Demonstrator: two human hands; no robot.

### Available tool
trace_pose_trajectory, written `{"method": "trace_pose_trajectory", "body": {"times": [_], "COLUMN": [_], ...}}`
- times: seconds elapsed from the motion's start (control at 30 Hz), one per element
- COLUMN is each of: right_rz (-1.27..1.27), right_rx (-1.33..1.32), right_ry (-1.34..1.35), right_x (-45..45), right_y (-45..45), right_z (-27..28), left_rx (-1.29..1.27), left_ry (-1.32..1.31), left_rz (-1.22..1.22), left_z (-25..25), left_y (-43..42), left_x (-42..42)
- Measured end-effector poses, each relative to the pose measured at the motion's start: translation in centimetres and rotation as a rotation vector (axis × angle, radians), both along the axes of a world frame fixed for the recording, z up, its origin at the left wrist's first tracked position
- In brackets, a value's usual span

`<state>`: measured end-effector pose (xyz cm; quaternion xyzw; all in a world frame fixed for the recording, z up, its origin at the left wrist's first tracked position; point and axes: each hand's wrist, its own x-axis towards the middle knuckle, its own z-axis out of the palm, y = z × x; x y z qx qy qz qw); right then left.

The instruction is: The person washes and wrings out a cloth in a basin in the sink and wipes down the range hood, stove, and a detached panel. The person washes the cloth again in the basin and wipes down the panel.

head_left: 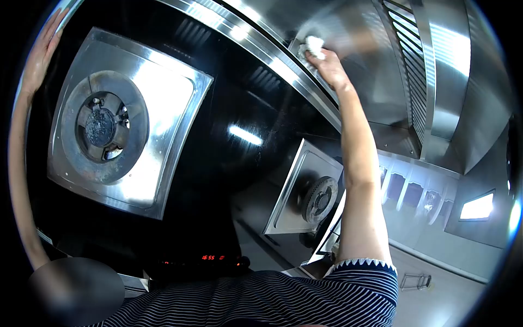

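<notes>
Cloth (314, 46) up at the top of my view, a crumpled white wad, and my right hand (331, 70) has it: grip closed around it, arm stretched long. From here I read the wad at the fingertips, just past the knuckles, held against the steel panel (376, 82) beside the metal rail (238, 32). Bunched like that, it shows me no clear long axis. Right's the near hand, no contest; my left hand (39, 62) is well apart, beyond the big burner plate (158, 109), open and empty, fingers extended along the pale rim (68, 19). Whether that palm presses, I can't tell.
</notes>
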<state>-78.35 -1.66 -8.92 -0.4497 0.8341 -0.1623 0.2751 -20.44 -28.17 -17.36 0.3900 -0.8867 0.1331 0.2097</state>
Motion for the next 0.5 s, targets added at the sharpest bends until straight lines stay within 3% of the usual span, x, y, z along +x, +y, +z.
{"method": "trace_pose_trajectory", "body": {"times": [0.1,0.17,0.27,0.4,0.5], "right_rz": [0.153,0.255,0.115,0.037,-0.157], "right_rx": [0.047,-0.017,0.092,0.103,0.167], "right_ry": [0.099,0.161,0.213,0.158,0.45], "right_x": [-1.8,-5.2,-5.2,-13.6,-14.8], "right_y": [1.2,3.5,7.5,14.1,17.1], "right_z": [-1.4,-2.5,-0.2,-1.8,-1.5], "left_rx": [0.379,0.347,0.306,0.244,0.075], "left_ry": [-0.094,-0.058,-0.039,0.015,-0.061], "left_rz": [0.094,0.062,0.029,-0.02,-0.032], "left_z": [6.1,6.1,5.9,3.6,1.3], "left_y": [4.8,4.9,4.9,3.1,0.6], "left_x": [-3.6,-3.7,-3.3,-2.3,-0.2]}}
